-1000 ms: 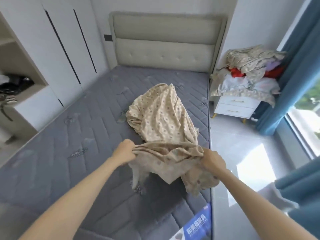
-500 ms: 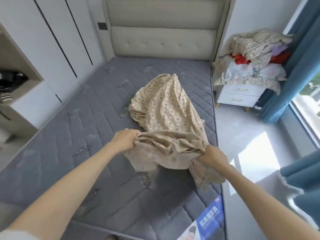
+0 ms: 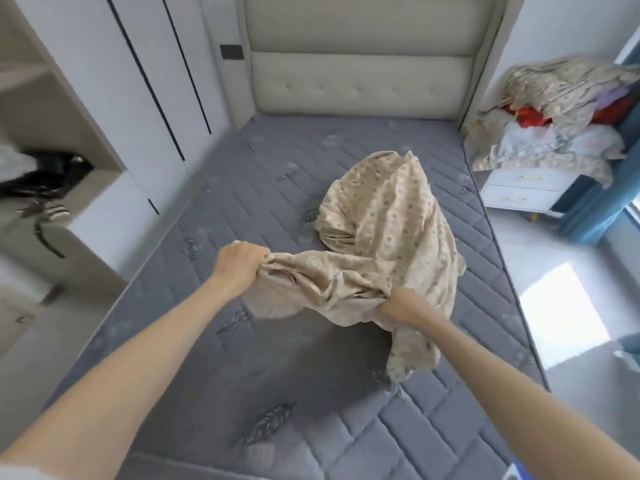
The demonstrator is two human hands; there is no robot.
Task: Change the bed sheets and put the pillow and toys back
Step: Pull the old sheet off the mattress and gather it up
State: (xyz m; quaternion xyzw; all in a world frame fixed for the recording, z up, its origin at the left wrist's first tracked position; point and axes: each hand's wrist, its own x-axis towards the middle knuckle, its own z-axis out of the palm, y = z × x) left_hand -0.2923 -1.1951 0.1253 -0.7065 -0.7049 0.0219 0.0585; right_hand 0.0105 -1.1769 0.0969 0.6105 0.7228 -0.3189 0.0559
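the left hand [image 3: 242, 261] and right hand [image 3: 398, 308] each hold the tan sheet [image 3: 381, 230] in a tight grip. they have pulled farther apart than before, so the sheet starts to open over the bare bed [image 3: 173, 341].

Bright daylight enters from the right, glaring on the floor [image 3: 564, 306]; wide-angle edges bend, left shelves [image 3: 41, 188] blur.

Both hands [image 3: 242, 263] [image 3: 398, 306] gripping beige sheet [image 3: 381, 237], above bare grey mattress [image 3: 207, 358]
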